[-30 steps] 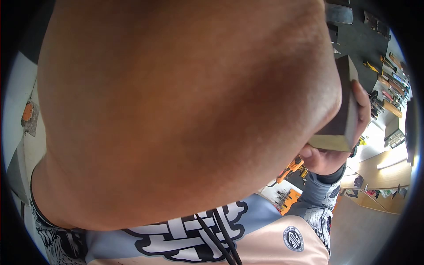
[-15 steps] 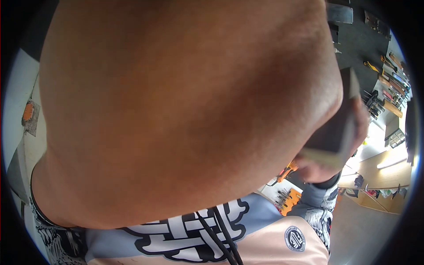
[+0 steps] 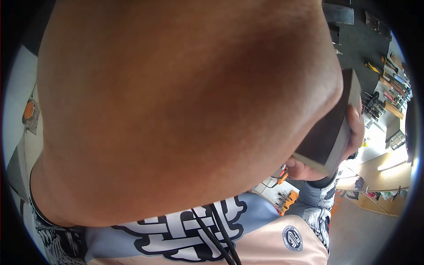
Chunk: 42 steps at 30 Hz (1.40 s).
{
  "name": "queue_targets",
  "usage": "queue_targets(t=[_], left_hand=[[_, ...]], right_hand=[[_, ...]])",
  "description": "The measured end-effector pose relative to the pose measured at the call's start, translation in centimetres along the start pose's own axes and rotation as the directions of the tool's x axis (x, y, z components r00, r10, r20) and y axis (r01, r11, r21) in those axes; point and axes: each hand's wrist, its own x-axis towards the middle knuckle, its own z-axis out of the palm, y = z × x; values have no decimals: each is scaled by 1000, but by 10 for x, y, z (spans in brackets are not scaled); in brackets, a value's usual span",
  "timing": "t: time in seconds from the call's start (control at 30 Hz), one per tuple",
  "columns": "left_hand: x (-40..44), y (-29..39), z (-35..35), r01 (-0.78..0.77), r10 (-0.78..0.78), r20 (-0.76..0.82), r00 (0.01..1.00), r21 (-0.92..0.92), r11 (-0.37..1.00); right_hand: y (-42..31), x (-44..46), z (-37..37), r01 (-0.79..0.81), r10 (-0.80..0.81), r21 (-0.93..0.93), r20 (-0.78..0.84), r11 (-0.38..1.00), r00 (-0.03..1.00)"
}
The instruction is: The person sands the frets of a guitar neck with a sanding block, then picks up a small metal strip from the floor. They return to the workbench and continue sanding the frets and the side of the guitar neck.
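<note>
A bare left arm fills most of the view, very close to the camera, running from the sleeve at the lower left up past the top edge; my left hand lies outside the picture. To the right, my right hand [image 3: 352, 134] is closed around a rectangular block [image 3: 324, 134] with a dark face and paler edges. Its fingers wrap the block's right side and lower end. The block is tilted, and the bare arm hides part of it.
Tools [image 3: 393, 84] line the right side, near a wooden shelf unit [image 3: 369, 174]. An orange tool holder [image 3: 289, 202] shows below the block. An orange-handled scraper [image 3: 29, 110] lies at the far left. The patterned shirt [image 3: 190, 234] is at the bottom.
The block and my right hand have moved down and slightly left, blurring midway, with the block still held. The near arm has barely shifted.
</note>
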Motion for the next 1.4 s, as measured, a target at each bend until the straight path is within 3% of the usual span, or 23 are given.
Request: queue_targets(t=[0.2,0.23,0.37,0.5,0.63,0.73,0.87,1.1,1.23,1.4], left_hand=[[1,2,-3,-1,1,0,1000,3,1000],[1,2,-3,-4,4,2,1000,5,1000],[2,3,-2,-10,10,0,1000,12,1000],[1,3,-4,-4,4,1,1000,19,1000],[0,3,-3,-4,4,0,1000,28,1000],[3,2,-3,-5,5,-4,1000,35,999],[5,5,-4,-9,9,-11,1000,39,999],[10,8,-5,-24,25,-15,1000,52,998],[15,6,-3,-30,33,-39,999,70,997],[11,6,1,-40,45,-59,997,79,996]], right_hand=[[-4,4,-3,-103,104,-47,19,994,994],[-6,4,2,-8,8,-41,11,999,1000],[-6,2,-8,-66,71,-140,36,988,997],[-10,6,0,-39,39,-32,-11,999,999],[-3,4,-12,-52,61,-133,72,990,996],[-6,4,-3,-74,73,-27,-22,997,997],[0,-1,4,-282,321,251,-132,926,938],[5,-4,10,-141,161,134,-152,981,975],[-8,7,-2,-51,51,-70,7,996,999],[-9,12,22,-145,201,283,-180,948,963]])
